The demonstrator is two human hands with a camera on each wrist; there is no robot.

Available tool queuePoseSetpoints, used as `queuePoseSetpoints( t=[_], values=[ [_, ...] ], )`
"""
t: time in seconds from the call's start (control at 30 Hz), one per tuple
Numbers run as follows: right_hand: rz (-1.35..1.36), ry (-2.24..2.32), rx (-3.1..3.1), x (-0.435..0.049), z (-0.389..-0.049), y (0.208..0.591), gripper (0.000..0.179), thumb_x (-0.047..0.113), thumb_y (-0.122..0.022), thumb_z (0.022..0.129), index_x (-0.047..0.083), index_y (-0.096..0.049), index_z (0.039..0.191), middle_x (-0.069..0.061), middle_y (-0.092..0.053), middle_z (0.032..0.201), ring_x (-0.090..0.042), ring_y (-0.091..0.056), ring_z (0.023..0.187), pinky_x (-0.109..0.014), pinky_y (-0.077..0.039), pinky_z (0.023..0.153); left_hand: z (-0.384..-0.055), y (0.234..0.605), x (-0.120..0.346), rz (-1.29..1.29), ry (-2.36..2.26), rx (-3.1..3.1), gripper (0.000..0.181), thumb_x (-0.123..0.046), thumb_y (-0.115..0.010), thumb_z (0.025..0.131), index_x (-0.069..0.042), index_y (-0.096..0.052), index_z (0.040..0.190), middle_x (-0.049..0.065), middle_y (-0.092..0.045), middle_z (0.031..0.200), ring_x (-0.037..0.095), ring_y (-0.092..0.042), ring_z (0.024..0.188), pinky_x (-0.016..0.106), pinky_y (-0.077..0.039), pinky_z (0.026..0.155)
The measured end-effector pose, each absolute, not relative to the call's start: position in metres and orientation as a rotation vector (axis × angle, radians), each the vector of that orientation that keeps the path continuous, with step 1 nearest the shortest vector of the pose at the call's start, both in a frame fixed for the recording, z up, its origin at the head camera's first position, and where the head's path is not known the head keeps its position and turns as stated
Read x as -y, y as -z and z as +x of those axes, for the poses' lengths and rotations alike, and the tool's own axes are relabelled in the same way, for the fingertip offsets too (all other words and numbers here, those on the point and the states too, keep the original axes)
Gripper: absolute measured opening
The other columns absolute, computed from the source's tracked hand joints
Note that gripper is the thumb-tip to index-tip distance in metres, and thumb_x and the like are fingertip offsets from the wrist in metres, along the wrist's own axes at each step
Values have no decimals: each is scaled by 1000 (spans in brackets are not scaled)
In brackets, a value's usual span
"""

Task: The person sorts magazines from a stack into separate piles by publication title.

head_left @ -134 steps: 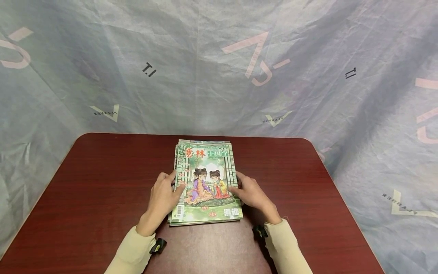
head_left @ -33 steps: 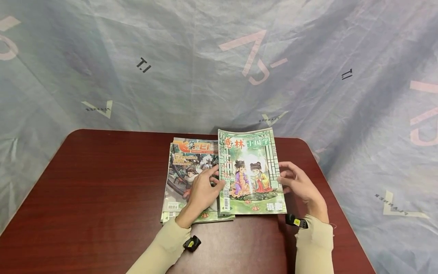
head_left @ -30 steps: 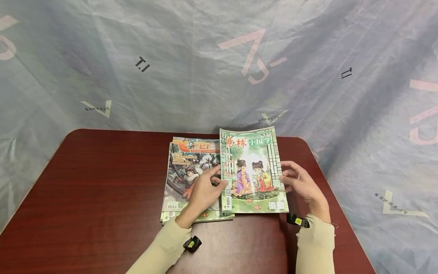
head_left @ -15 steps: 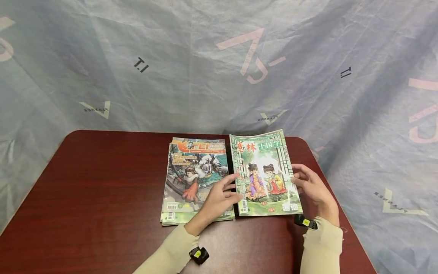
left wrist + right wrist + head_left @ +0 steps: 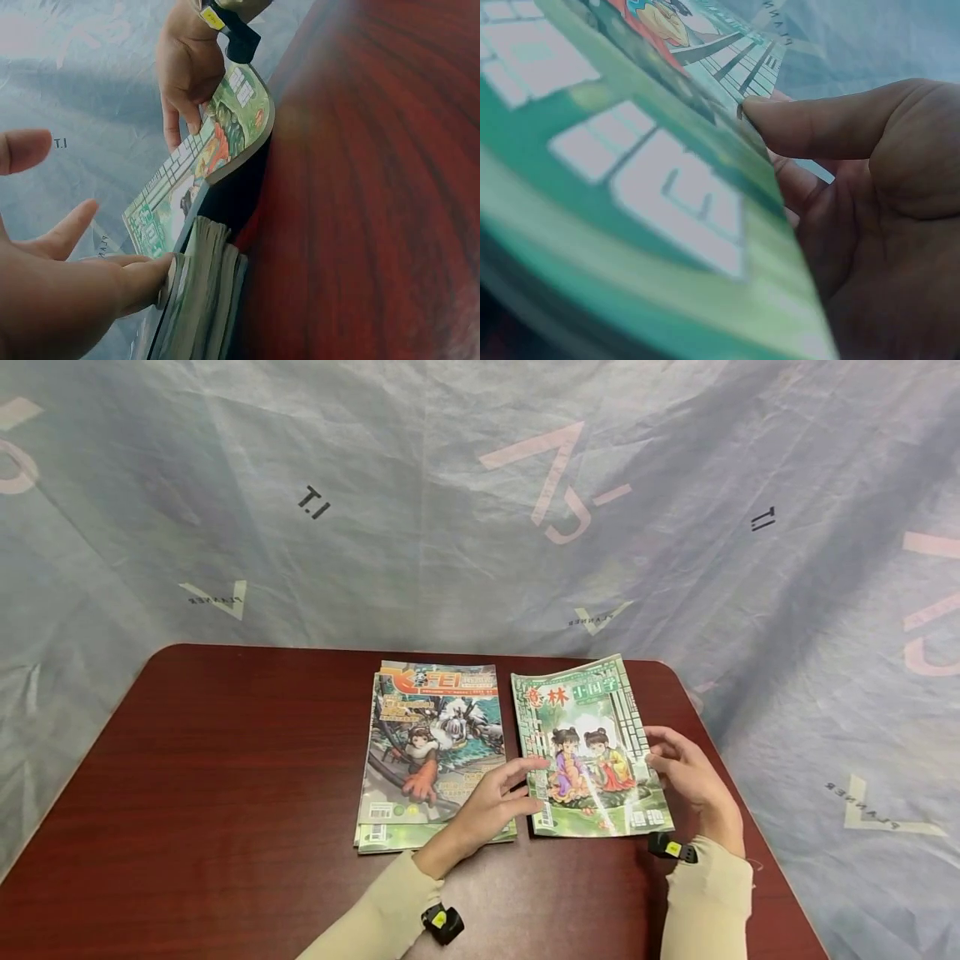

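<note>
A green magazine (image 5: 585, 752) with two cartoon children on its cover lies to the right of a magazine stack (image 5: 431, 735), tilted slightly. Along its right edge my right hand (image 5: 690, 777) pinches it, thumb on the cover and fingers underneath, as the right wrist view shows. My left hand (image 5: 487, 810) reaches over the stack's lower right corner, fingertips at the green magazine's left edge. Thumb and fingers of that hand are spread in the left wrist view. The green magazine's near edge (image 5: 259, 139) curves up off the table there. A grey comic cover with orange lettering tops the stack.
The dark red tabletop (image 5: 225, 777) has rounded far corners. A grey printed cloth (image 5: 375, 527) hangs behind and beside it. Black bands with yellow tags sit at both cream sleeve cuffs, the left band (image 5: 442, 924) close over the table.
The green magazine has come off the stack and moved right, turning slightly, which uncovers the grey comic. The left hand's fingers have loosened from its left edge; the right hand still grips it.
</note>
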State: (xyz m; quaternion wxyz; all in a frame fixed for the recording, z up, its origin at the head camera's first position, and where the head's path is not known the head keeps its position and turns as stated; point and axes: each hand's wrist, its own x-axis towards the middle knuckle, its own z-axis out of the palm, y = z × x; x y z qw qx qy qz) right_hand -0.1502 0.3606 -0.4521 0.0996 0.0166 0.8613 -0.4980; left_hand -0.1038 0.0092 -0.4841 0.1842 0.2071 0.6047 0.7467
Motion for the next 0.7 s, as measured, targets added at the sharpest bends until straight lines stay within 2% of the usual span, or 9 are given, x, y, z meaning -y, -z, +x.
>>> queuePoseSetpoints(
  t=[0.17,0.33,0.43,0.5,0.6,0.7],
  values=[
    [91,1402,-2586,-359,-152,458,50,-8,-55,109,-15,-43,157,-7,-61,96,-14,-54,73,-30,-48,63,-103,483,-9,647,-2052,-1676,55,-10,-63,108,11,-50,157,31,-35,173,43,-20,168,62,-22,134],
    [160,1324,-2623,-355,-152,456,50,-7,-56,109,-16,-48,157,-18,-68,100,-17,-58,75,-31,-51,65,-103,486,-10,748,-1979,-1674,58,-19,-62,111,6,-48,161,27,-25,180,43,-4,171,67,-17,133],
    [194,1290,-2638,-353,-152,456,49,-5,-57,109,-17,-50,156,-22,-70,103,-19,-60,77,-31,-52,66,-105,498,-11,843,-1958,-1692,60,-26,-60,113,3,-45,164,24,-27,179,43,-7,171,69,-18,133],
    [227,1277,-2638,-353,-152,457,48,-4,-58,109,-17,-52,155,-23,-73,104,-19,-62,78,-31,-54,66,-106,505,-12,872,-1968,-1673,61,-27,-60,113,1,-44,165,23,-28,180,44,-4,171,70,-16,132],
    [254,1258,-2620,-354,-152,459,45,-1,-59,109,-16,-56,152,-23,-75,108,-19,-64,81,-31,-56,67,-110,519,-16,901,-1958,-1691,61,-32,-60,114,-4,-44,167,18,-32,178,42,-9,171,69,-17,133],
    [265,1228,-2614,-356,-152,461,42,3,-60,111,-16,-59,149,-24,-75,112,-19,-66,84,-30,-59,70,-108,510,-16,854,-1950,-1668,63,-29,-59,114,0,-42,167,21,-33,177,40,-12,170,69,-13,133]
  ],
)
